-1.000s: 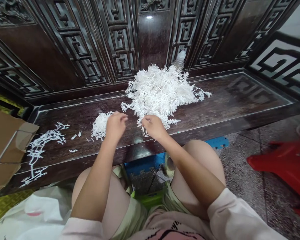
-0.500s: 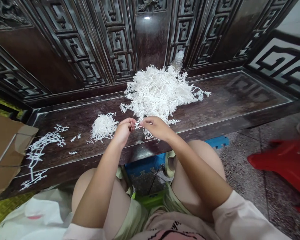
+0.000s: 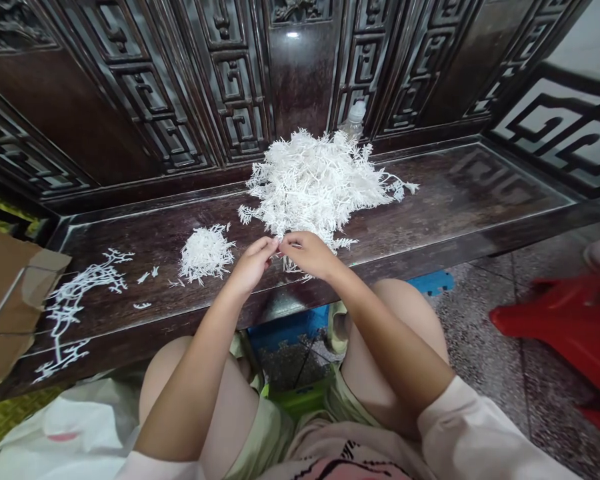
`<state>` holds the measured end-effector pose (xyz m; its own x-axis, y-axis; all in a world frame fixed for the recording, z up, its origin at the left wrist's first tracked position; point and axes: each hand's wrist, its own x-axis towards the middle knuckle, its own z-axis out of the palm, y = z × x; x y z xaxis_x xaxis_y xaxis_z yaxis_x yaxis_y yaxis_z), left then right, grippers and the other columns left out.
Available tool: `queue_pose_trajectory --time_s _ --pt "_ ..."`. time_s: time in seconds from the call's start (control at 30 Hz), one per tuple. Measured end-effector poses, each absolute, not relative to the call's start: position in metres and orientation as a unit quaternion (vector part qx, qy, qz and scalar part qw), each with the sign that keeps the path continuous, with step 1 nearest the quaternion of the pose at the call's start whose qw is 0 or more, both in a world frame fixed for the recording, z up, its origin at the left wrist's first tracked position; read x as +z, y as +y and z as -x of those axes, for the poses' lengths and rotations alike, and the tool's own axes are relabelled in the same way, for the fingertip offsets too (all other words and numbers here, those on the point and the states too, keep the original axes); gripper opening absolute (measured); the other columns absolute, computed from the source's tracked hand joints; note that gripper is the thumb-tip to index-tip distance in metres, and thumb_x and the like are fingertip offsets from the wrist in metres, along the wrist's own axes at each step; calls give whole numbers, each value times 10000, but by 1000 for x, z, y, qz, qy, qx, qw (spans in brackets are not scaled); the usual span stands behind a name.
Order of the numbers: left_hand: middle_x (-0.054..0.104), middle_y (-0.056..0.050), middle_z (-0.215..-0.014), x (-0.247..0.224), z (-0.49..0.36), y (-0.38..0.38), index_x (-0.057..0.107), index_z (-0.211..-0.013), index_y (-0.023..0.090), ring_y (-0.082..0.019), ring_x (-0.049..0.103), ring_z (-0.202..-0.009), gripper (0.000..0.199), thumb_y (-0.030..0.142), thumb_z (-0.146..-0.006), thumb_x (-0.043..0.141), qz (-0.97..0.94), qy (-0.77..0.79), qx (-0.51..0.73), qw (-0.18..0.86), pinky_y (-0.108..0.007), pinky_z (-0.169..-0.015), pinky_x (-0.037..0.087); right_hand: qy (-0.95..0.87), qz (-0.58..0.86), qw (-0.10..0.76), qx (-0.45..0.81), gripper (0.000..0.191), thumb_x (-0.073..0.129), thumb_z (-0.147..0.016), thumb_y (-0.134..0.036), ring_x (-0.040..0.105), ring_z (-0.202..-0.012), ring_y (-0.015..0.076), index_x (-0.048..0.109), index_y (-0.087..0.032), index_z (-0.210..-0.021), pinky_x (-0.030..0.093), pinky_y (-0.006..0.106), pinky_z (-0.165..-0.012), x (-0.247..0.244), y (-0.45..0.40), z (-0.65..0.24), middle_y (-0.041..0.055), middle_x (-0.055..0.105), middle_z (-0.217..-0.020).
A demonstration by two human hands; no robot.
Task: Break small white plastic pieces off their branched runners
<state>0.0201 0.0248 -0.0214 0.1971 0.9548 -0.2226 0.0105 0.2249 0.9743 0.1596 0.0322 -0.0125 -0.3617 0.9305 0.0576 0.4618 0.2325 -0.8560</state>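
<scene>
My left hand and my right hand meet fingertip to fingertip at the front of the bench. Both are closed in a pinch on a small white plastic sprig, which the fingers now mostly cover. Just behind them rises a large heap of white branched plastic sprigs, with some pieces sticking out below my right hand. Left of my left hand lies a smaller pile of short white sprigs. Farther left are bare white branched stems, lying loosely together.
A cardboard box with a wire handle sits at the bench's left end. A clear bottle stands behind the heap, against the carved wooden backrest. A red plastic stool is on the floor at right. My knees are below the bench edge.
My hands have drawn together, the left fingers moving right to meet the right ones. The sprig between them, visible before, is now largely covered. The view has shifted slightly.
</scene>
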Motion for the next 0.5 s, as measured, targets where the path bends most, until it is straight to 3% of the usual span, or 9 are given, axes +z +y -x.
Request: queue_pose_trajectory --time_s 0.17,0.5 --pt "510 10 -638 -23 -17 28 618 -778 178 -91 367 -547 266 419 -689 547 -527 498 372 579 -211 -492 250 -727 489 297 380 284 376 -756 -309 439 -597 94 565 -147 -620 297 218 -585 -10 30 -161 -10 516 -591" --pt "513 12 -619 -19 -15 26 611 -675 169 -89 365 -548 194 360 -664 577 -507 517 384 573 -222 -533 267 -707 503 299 396 259 378 -739 -287 412 -548 92 538 -153 -585 278 220 -538 -5 30 -163 -15 471 -550"
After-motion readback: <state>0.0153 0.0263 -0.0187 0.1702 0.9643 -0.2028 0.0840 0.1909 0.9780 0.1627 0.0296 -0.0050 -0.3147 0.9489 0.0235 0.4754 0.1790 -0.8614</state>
